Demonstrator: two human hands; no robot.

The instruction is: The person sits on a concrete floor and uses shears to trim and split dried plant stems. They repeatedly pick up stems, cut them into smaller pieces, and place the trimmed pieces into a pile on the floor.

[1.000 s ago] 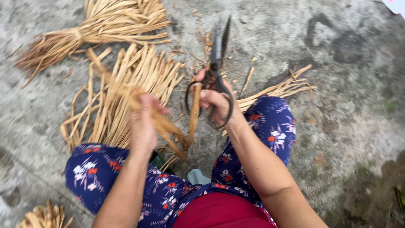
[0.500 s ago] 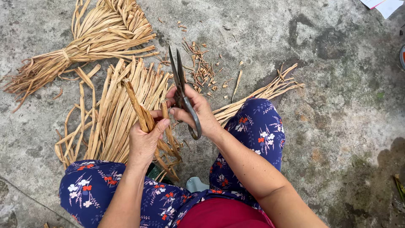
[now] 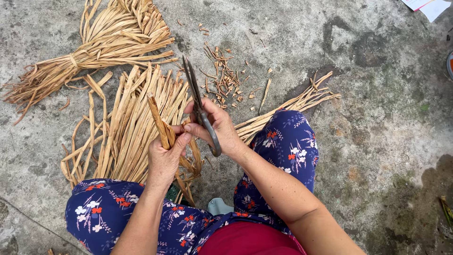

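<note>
Above the knees, head view | left hand (image 3: 164, 158) clenched round a tan strip bundle (image 3: 159, 123), tip pointing up | right hand (image 3: 218, 127) gripping dark scissors (image 3: 198, 106), blades together, just beside bundle | loose strips (image 3: 132, 123) fanned on concrete floor (image 3: 377, 94) | clippings (image 3: 224, 78) beyond.

Rough grey concrete floor (image 3: 377, 141), stained dark in patches. On it: a tied bundle of dry straw strips (image 3: 94, 52), a loose spread of strips (image 3: 127, 127), short cut scraps (image 3: 224, 80), a smaller strip bunch (image 3: 302, 100), white paper (image 3: 427, 7) at the far corner.
</note>
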